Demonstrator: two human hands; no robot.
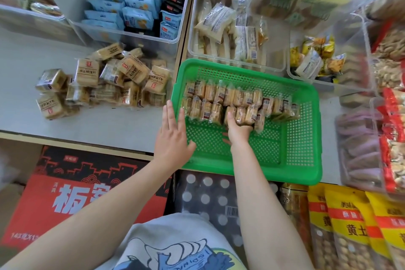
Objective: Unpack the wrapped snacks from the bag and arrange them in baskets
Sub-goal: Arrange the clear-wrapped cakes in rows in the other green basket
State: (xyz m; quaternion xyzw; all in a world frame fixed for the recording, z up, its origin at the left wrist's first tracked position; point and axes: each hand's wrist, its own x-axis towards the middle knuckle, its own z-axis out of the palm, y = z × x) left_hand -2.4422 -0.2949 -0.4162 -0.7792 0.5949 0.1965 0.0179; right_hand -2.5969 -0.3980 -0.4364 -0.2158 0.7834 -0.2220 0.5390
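My right hand (237, 126) reaches into the green basket (306, 138), fingers curled among 2 rows of wrapped snacks (230, 101), apparently gripping 1. My left hand (173, 136) lies flat on the basket's left rim. Loose packs (105, 81) are heaped on the grey shelf (22, 61).

I see the basket (306, 138) before the bins (238, 55), snack rows (236, 103) in it, loose pile (103, 81) to its left.
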